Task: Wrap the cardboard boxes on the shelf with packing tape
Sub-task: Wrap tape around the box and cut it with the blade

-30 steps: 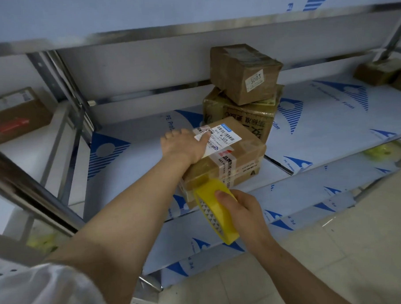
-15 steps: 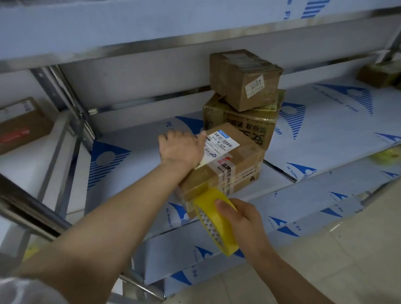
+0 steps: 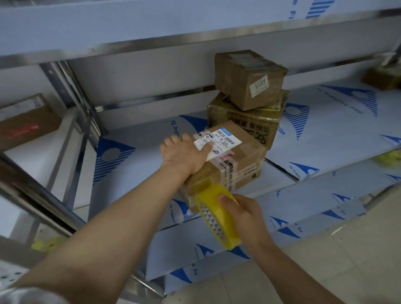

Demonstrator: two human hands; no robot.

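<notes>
Taping front box (image 3: 239, 159) on shelf (image 3: 149, 158).
Left hand (image 3: 185, 153) flat on its top; right hand (image 3: 241, 213) grips yellow tape roll (image 3: 215, 216) at its near end.

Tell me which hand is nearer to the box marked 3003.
Left. The left hand rests on the front box, just below the 3003 box; the right hand holds the tape lower, in front of that front box.

The left hand (image 3: 185, 152) covers one end of the shipping label (image 3: 225, 139) on the front box (image 3: 243, 163), its fine print too small to read, the tape roll (image 3: 217, 217) hides that box's near corner, and a far-right box (image 3: 389, 77) runs off the edge.
</notes>
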